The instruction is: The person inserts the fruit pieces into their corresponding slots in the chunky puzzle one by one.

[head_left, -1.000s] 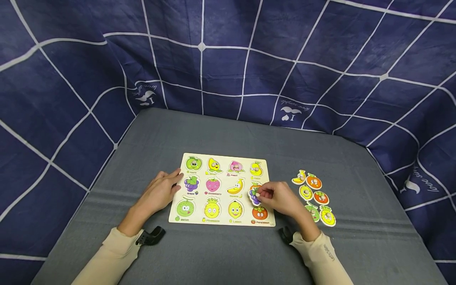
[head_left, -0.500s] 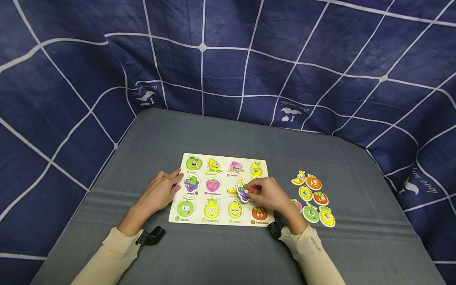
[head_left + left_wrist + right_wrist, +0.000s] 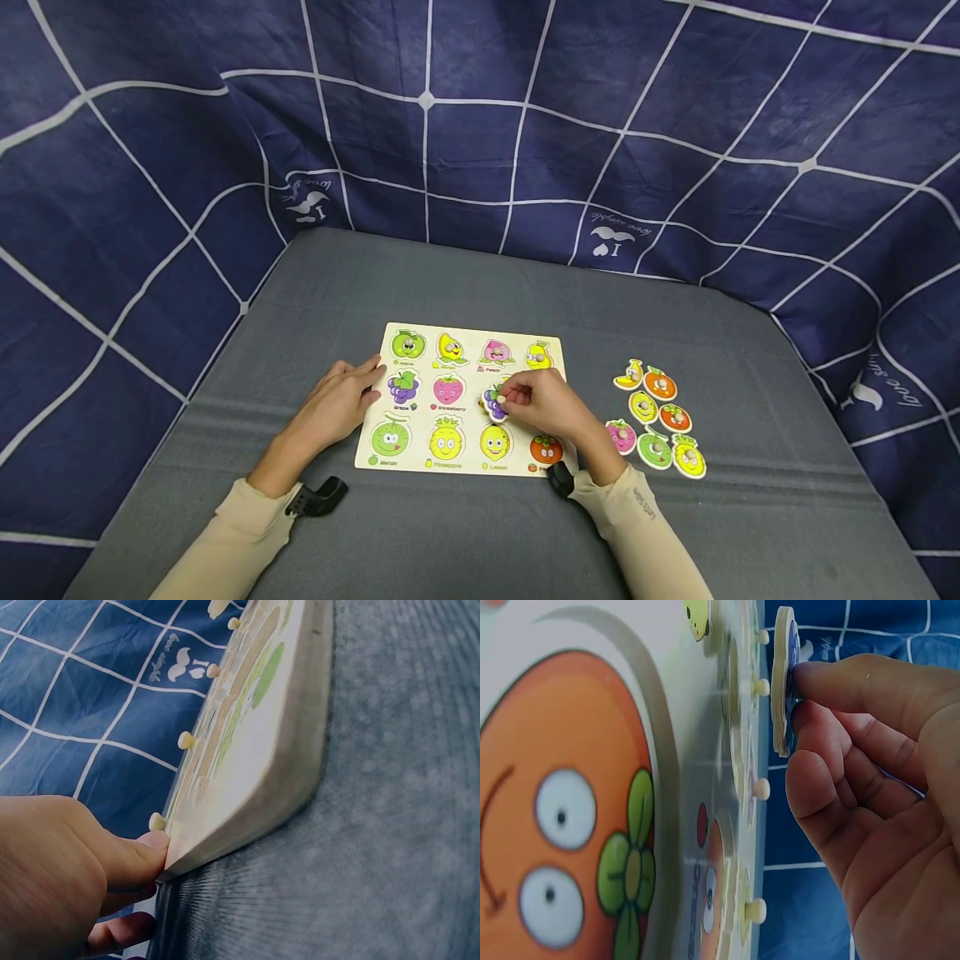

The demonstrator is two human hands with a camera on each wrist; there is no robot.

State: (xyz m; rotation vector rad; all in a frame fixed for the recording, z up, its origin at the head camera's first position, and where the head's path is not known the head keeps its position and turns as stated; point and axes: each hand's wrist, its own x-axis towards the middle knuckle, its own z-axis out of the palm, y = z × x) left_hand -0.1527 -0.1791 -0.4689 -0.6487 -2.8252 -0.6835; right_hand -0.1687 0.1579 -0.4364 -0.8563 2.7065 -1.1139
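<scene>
In the head view, a cream fruit puzzle board [image 3: 425, 404] lies flat with printed fruit pictures. My right hand [image 3: 546, 402] pinches a purple grape puzzle piece [image 3: 492, 404] and holds it over the banana picture in the middle row. In the right wrist view the grape piece [image 3: 781, 682] stands off the board, between thumb and fingertips. My left hand [image 3: 339, 402] rests at the board's left edge, index finger and thumb touching it. The left wrist view shows the thumb [image 3: 146, 851] at the board's corner. Knobbed apple [image 3: 408, 343], mango [image 3: 450, 348], peach [image 3: 496, 352] and pear [image 3: 538, 356] pieces sit in the top row.
Right of the board lie several loose fruit pieces: a banana [image 3: 628, 375], an orange [image 3: 661, 383], a pink piece [image 3: 621, 436], a green melon [image 3: 655, 450] and a pineapple [image 3: 688, 457] among them. Grey cloth [image 3: 465, 533] covers the table; a blue checked curtain [image 3: 480, 142] encloses it.
My right hand has carried the grape piece left across the board, from the right column to over the banana picture. The pink loose piece has come into view. My left hand stays put.
</scene>
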